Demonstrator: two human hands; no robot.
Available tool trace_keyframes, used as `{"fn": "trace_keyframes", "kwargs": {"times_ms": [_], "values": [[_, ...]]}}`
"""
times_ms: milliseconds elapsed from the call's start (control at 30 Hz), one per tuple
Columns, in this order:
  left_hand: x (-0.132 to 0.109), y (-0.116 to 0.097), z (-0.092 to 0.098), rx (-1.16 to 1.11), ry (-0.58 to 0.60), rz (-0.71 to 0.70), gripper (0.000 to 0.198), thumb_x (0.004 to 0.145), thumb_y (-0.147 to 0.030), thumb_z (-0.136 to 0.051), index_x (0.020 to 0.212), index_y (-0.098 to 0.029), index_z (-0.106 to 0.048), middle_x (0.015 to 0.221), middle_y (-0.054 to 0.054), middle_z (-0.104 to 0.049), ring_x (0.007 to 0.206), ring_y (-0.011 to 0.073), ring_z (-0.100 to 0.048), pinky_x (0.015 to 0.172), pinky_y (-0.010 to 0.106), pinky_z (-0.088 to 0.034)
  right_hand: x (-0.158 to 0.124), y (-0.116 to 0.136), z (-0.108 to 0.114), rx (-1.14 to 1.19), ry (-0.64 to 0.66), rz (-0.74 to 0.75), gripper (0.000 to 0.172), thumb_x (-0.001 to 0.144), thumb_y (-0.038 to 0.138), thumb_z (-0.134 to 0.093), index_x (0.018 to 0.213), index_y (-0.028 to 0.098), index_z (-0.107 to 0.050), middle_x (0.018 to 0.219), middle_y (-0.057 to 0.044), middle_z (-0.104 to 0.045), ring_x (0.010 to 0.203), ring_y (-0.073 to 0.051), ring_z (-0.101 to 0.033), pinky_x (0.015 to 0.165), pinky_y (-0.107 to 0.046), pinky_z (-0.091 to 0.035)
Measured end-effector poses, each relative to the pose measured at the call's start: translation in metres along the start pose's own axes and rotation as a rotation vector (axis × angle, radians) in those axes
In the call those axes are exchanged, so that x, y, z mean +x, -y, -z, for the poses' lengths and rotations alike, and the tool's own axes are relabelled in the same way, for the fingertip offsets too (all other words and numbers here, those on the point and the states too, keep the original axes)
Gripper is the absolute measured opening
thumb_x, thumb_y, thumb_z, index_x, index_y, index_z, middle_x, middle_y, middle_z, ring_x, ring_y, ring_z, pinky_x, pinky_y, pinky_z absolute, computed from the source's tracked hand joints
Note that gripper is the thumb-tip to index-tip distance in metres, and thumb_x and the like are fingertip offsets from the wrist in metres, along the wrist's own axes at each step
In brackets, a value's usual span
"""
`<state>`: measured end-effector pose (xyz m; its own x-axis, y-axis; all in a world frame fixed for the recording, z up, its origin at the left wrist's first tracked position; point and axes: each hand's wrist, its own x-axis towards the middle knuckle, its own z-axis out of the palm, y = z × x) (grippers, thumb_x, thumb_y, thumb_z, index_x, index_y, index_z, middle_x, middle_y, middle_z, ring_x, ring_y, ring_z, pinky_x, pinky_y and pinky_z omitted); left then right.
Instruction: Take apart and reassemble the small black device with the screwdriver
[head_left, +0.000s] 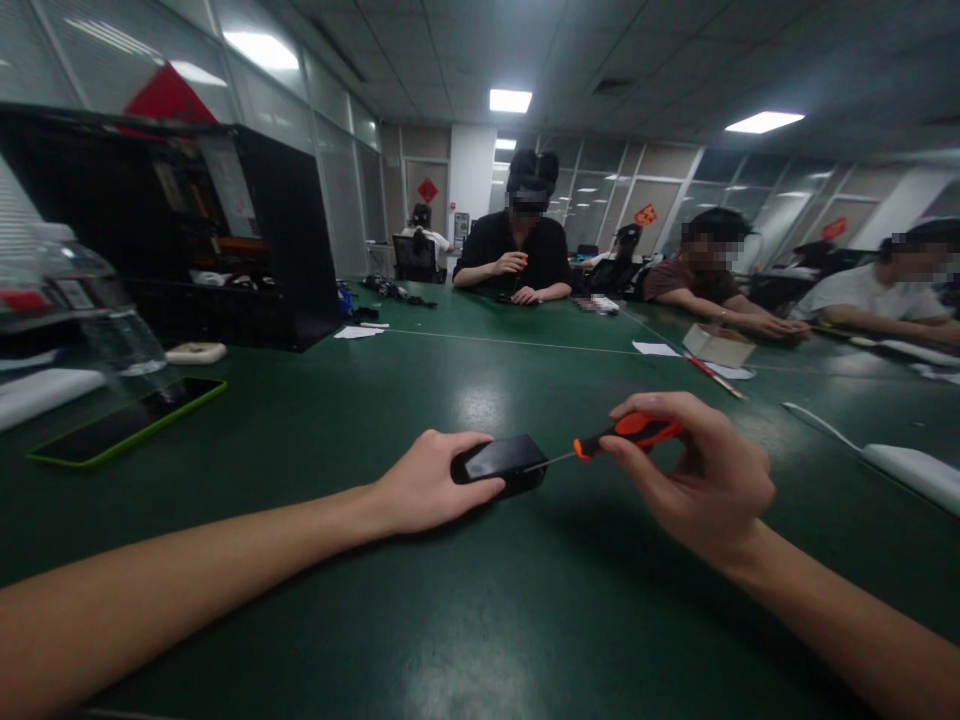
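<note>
On the green tabletop [322, 620] lies a small black box-like device [499, 460] with a glossy top. My left hand [431, 485] grips its left end, thumb on the near side and fingers on the far side. In my right hand [697, 480] is a screwdriver [637, 430] with an orange and black handle, pinched between thumb and fingers. Its thin metal shaft points left, and the tip meets the right part of the device. Whether the tip sits in a screw is too small to tell.
At left stand a phone with a green edge [127, 420], a water bottle [105, 300] and a large black open case [285, 240]. A white device with a cable [915, 470] lies at right. Farther off are a small box [718, 345], a red pencil-like stick [712, 375] and several seated people.
</note>
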<state>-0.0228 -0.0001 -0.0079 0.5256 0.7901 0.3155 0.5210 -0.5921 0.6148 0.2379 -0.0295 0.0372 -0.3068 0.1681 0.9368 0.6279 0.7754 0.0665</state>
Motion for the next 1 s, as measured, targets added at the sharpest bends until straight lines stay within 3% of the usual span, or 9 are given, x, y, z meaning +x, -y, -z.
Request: {"fn": "trace_keyframes", "kwargs": {"times_ms": [1000], "values": [[-0.001, 0.0002, 0.002, -0.023, 0.03, -0.021, 0.044, 0.084, -0.045, -0.063, 0.12, -0.018, -0.067, 0.1, 0.004, -0.073, 0.082, 0.02, -0.066, 0.072, 0.028, -0.047, -0.0058, -0.0078, -0.0024, 0.046, -0.032, -0.011, 0.047, 0.072, 0.011, -0.08, 0.115, 0.021, -0.061, 0.087, -0.004, -0.07, 0.073, -0.02, -0.069, 0.06, -0.031, -0.056]]}}
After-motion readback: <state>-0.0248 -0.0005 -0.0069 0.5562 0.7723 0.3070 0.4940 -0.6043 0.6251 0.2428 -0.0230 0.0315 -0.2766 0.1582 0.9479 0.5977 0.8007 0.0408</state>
